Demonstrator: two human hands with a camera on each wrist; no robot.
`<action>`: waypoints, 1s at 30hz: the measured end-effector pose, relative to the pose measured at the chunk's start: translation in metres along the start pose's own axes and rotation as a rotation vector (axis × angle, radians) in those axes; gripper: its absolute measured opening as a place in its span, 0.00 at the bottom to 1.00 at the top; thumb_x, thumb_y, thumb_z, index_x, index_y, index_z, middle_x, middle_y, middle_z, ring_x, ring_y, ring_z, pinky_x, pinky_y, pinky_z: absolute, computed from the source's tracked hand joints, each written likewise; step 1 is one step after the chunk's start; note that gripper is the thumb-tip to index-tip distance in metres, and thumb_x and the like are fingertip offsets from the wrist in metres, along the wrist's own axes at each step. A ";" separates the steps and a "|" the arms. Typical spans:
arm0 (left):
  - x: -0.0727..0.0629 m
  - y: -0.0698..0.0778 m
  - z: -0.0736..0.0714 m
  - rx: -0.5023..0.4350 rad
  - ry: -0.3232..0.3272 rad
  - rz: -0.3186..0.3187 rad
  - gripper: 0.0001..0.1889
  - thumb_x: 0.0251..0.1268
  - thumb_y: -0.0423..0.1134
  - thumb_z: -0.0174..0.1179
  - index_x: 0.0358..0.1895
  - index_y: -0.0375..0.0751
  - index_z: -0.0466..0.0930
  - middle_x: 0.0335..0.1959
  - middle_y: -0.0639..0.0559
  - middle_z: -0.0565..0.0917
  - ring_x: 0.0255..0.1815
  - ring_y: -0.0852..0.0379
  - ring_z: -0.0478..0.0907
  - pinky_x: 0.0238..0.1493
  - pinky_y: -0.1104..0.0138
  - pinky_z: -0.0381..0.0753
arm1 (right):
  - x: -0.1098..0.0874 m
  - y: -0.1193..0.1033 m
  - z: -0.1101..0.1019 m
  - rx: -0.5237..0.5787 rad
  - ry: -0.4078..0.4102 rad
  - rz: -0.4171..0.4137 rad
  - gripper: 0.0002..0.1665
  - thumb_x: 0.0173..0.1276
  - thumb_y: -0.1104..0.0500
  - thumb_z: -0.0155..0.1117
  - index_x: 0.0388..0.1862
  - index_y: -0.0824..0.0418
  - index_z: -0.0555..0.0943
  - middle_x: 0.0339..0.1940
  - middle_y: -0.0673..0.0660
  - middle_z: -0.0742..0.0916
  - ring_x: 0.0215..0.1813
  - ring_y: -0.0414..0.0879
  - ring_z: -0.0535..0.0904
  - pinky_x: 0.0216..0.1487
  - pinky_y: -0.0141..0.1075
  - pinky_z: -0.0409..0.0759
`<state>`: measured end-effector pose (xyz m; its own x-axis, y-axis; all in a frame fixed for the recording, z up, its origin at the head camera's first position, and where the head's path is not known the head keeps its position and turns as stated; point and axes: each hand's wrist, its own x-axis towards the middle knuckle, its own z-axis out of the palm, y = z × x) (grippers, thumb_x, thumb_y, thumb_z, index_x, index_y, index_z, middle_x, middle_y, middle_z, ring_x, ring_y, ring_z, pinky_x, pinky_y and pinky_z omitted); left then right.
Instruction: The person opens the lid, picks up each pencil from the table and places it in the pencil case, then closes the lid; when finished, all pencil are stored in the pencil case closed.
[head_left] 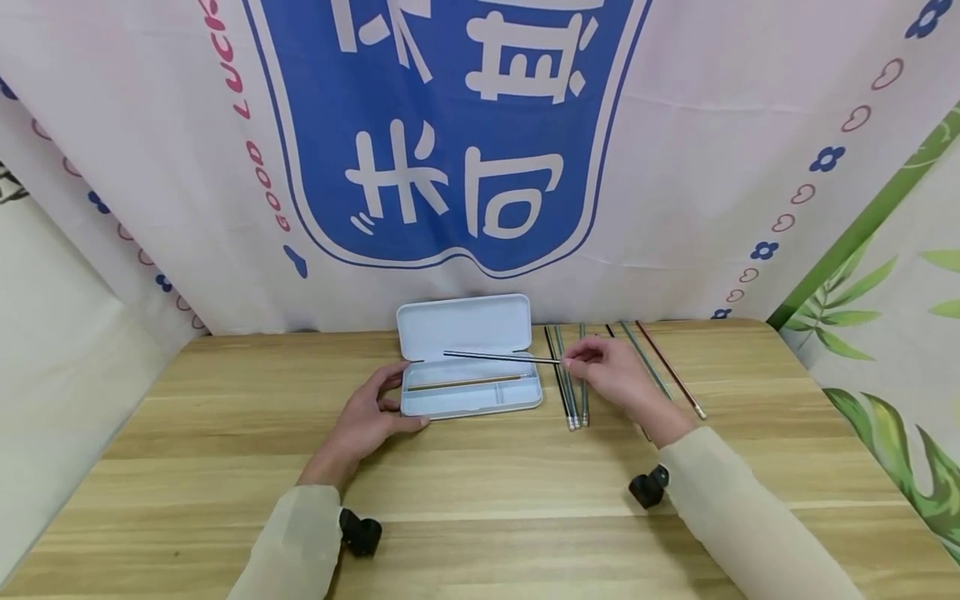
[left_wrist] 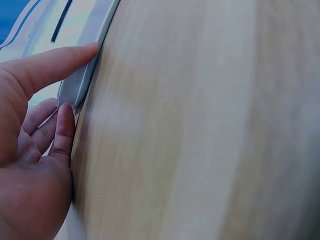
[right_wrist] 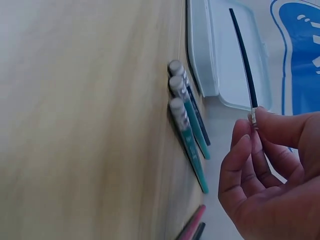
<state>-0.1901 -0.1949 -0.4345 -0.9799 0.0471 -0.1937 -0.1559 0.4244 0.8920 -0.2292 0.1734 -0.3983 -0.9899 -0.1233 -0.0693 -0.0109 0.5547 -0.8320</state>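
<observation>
One slim black pencil [head_left: 502, 357] is pinched near its right end between the thumb and fingers of the right hand [head_left: 611, 371], its other end over an open, pale blue, rectangular pencil case [head_left: 450, 403]. The case sits near the far edge of the wood-grain tabletop [head_left: 480, 500], its lid [head_left: 465, 325] standing open at the back. Of the two hands, the left hand [head_left: 367, 421] holds the case's left end, thumb straight along the front edge, fingers bent at the side.

Inside the case, a yellow-brown pencil [head_left: 465, 383] lies lengthwise; I cannot tell in which compartment. Just right of the case, a black-bodied pencil [head_left: 558, 377] and two teal-green pencils [head_left: 584, 404] lie with silver ferrules toward the person. Farther right, a dark red pencil [head_left: 670, 367] slants beside another teal pencil [head_left: 645, 358]. Behind hangs a white printed cloth [head_left: 690, 167] with a blue panel [head_left: 450, 108] bearing white characters.
</observation>
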 end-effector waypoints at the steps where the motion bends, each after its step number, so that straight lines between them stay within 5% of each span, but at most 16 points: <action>1: 0.000 0.000 0.000 0.000 0.000 0.001 0.50 0.56 0.36 0.82 0.83 0.51 0.65 0.78 0.41 0.72 0.59 0.44 0.77 0.54 0.64 0.79 | 0.003 -0.001 0.003 -0.002 0.000 0.001 0.11 0.78 0.58 0.69 0.52 0.63 0.88 0.45 0.58 0.90 0.44 0.47 0.83 0.45 0.34 0.80; 11: 0.000 -0.001 0.000 -0.007 0.006 -0.010 0.50 0.56 0.36 0.82 0.83 0.53 0.65 0.78 0.43 0.73 0.59 0.44 0.77 0.54 0.64 0.79 | 0.025 -0.005 0.023 -0.032 -0.015 0.017 0.10 0.77 0.59 0.70 0.51 0.62 0.89 0.45 0.59 0.90 0.44 0.48 0.83 0.45 0.36 0.80; 30: 0.000 0.000 0.000 -0.010 0.008 -0.008 0.50 0.56 0.36 0.82 0.82 0.53 0.66 0.78 0.43 0.73 0.58 0.45 0.78 0.53 0.64 0.79 | 0.033 -0.014 0.043 -0.037 -0.058 -0.029 0.05 0.74 0.61 0.74 0.45 0.59 0.93 0.45 0.57 0.92 0.46 0.49 0.84 0.45 0.36 0.81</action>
<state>-0.1898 -0.1949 -0.4345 -0.9797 0.0362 -0.1973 -0.1648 0.4153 0.8946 -0.2559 0.1262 -0.4125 -0.9793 -0.1868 -0.0782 -0.0457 0.5803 -0.8131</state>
